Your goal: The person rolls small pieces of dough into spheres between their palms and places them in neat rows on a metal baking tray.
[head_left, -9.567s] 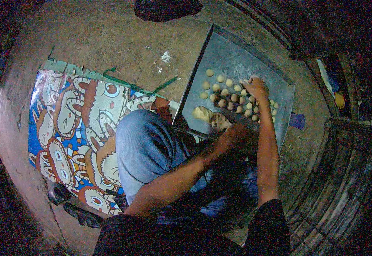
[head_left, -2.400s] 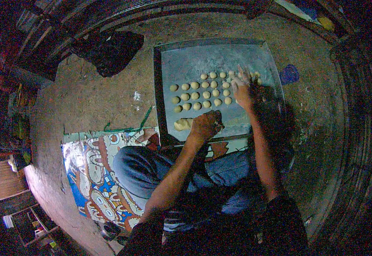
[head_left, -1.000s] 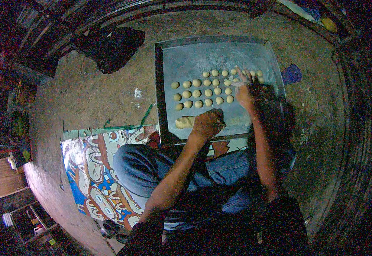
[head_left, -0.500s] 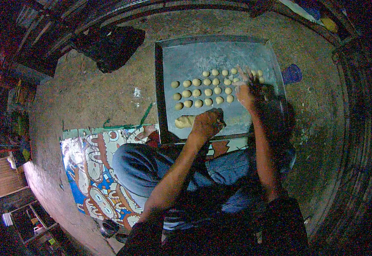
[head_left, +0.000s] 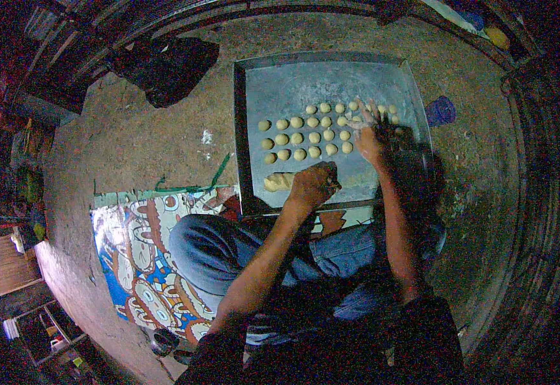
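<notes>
Rows of small pale dough balls [head_left: 297, 138] sit on a wide metal tray [head_left: 280, 83] in front of me. Near the tray's front edge lies a thick roll of dough [head_left: 278, 182]. My left hand [head_left: 315, 186] is closed around the right end of this roll, its fingers curled and partly hidden. My right hand [head_left: 373, 138] is over the right part of the rows with its fingers stretched forward, palm down. It covers some of the balls, and whether it touches one cannot be made out.
A dark bag [head_left: 174, 70] lies on the concrete floor beyond the tray's left side. A purple cup-like container [head_left: 440, 111] stands just right of the tray. Under my legs is a colourful cartoon-printed mat [head_left: 145, 256], and a green strip [head_left: 221, 170] lies along its far edge.
My right hand has shifted very slightly over the dough balls, its fingers still extended. The left hand stays on the dough roll.
</notes>
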Demonstrator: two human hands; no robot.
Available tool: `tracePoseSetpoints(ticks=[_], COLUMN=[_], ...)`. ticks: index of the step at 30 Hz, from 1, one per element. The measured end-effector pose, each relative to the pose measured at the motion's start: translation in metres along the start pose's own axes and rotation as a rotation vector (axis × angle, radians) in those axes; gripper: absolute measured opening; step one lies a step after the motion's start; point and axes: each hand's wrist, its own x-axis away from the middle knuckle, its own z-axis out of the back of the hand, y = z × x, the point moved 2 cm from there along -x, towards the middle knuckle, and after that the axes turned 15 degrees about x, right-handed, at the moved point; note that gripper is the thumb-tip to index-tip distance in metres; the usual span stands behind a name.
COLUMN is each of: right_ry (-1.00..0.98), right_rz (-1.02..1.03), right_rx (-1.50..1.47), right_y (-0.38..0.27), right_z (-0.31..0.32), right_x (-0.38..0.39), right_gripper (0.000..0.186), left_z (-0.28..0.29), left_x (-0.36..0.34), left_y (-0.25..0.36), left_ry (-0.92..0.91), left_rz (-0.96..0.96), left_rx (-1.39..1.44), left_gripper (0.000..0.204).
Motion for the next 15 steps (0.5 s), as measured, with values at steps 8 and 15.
tracePoseSetpoints(ticks=[8, 15], right_ry=[-0.026, -0.039], right_rz=[0.019, 0.031], right_rx=[-0.002, -0.005], right_y=[-0.0020, -0.0064], right_z=[0.0031, 0.0037], right_x=[0.0014, -0.0003], right_gripper=[0.030, 0.030], left_z=[-0.0039, -0.0038], left_x=[-0.0046, -0.0020], left_y=[-0.0045, -0.0075], left_ry=[-0.049, -0.004], left_rz=[0.031, 0.007], left_rx=[-0.068, 0.075], left_gripper=[0.031, 0.029])
